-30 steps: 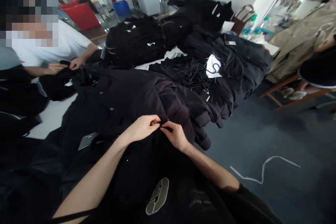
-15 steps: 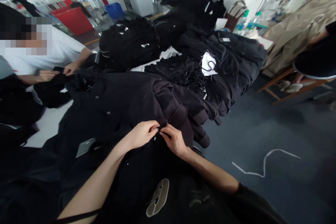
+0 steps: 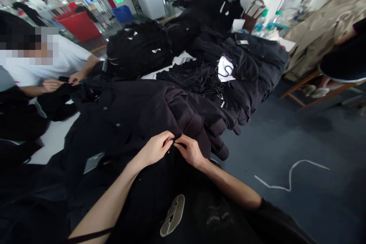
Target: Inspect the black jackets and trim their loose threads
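Note:
A dark jacket (image 3: 137,103) with round snap buttons is spread over the table in front of me. My left hand (image 3: 158,145) pinches the jacket's edge between thumb and fingers. Close by on the right, my right hand (image 3: 190,150) pinches the same edge, the fingertips of both hands nearly meeting. A small shiny piece shows just above my right fingers, too small to name. A pale rectangular tag (image 3: 93,162) lies on the cloth left of my hands.
Black cords (image 3: 204,80) lie heaped beyond the jacket, beside a white scrap (image 3: 225,69). Piles of dark garments (image 3: 138,47) and bottles (image 3: 260,23) stand farther back. A co-worker in a white shirt (image 3: 67,51) handles black cloth at the left. A white strip (image 3: 290,177) lies on the floor.
The view has shifted slightly. Both hands stay pinched on the jacket's edge, with only slight finger movement, and the jacket lies as before.

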The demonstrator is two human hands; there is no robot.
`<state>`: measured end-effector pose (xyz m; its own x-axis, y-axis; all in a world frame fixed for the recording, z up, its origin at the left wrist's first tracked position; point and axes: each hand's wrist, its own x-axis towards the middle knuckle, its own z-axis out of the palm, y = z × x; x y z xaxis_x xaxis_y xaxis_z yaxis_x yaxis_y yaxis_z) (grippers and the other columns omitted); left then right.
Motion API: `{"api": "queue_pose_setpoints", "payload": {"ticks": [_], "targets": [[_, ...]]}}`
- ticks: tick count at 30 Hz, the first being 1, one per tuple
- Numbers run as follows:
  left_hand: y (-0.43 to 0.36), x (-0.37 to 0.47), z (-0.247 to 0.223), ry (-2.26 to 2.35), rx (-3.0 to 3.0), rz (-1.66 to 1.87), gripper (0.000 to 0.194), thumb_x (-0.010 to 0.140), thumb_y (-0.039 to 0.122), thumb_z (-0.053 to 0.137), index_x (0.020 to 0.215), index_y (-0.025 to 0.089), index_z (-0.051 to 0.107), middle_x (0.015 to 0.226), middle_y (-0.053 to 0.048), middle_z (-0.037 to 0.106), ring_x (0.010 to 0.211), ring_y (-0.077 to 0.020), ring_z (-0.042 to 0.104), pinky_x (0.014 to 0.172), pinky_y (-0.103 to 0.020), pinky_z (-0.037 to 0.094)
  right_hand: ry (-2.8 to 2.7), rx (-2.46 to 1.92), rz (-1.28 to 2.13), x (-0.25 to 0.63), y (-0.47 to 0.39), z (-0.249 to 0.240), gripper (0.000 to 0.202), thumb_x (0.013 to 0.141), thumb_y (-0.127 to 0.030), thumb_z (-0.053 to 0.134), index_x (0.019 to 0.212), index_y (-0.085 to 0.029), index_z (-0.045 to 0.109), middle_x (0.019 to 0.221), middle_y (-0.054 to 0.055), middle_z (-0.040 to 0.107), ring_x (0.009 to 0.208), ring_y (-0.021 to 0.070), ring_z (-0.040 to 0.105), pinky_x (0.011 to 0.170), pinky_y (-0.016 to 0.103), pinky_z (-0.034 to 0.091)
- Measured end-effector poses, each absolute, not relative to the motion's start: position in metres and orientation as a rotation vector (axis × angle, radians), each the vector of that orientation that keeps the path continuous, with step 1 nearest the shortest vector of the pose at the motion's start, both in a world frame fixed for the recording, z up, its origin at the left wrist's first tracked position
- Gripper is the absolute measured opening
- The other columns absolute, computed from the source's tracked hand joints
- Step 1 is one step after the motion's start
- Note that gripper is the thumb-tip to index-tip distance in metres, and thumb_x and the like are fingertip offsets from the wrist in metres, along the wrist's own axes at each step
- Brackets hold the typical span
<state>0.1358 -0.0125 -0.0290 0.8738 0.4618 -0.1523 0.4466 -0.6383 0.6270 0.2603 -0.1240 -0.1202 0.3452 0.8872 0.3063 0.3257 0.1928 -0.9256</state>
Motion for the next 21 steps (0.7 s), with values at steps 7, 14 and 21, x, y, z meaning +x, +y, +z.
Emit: {"api": "queue_pose_setpoints", "payload": {"ticks": [7, 14, 21], "targets": [[-0.012, 0.133, -0.036, 0.669, 2.357, -0.049, 0.01, 0.09, 0.03, 0.048, 0.089, 0.021, 0.051, 0.073, 0.004, 0.049, 0.064, -0.0116, 0.047, 0.062, -0.024, 0.038, -1.181, -1.464, 0.629, 0.261, -0.121, -0.13, 0.013, 0.091, -0.028, 0.057, 0.092, -0.021, 0.068, 0.089, 0.003, 0.07, 0.083, 0.0173, 0.065, 0.078, 0.028, 0.05], [-0.013, 0.13, -0.044, 0.553, 2.448, -0.032, 0.019, 0.096, 0.025, 0.039, 0.106, 0.021, 0.054, 0.098, -0.002, 0.065, 0.086, -0.0166, 0.064, 0.077, -0.028, 0.046, -1.305, -1.549, 0.389, 0.262, -0.124, -0.132, 0.012, 0.091, -0.029, 0.058, 0.091, -0.02, 0.066, 0.096, 0.008, 0.063, 0.093, 0.0208, 0.059, 0.084, 0.033, 0.05], [-0.012, 0.125, -0.057, 0.455, 2.63, 0.082, 0.026, 0.097, 0.02, 0.037, 0.115, 0.019, 0.056, 0.11, -0.007, 0.068, 0.099, -0.0193, 0.066, 0.088, -0.033, 0.051, -1.422, -1.473, 0.306, 0.269, -0.122, -0.119, 0.038, 0.089, -0.02, 0.057, 0.127, -0.021, 0.053, 0.125, 0.012, 0.053, 0.115, 0.0235, 0.051, 0.099, 0.039, 0.045]]}}
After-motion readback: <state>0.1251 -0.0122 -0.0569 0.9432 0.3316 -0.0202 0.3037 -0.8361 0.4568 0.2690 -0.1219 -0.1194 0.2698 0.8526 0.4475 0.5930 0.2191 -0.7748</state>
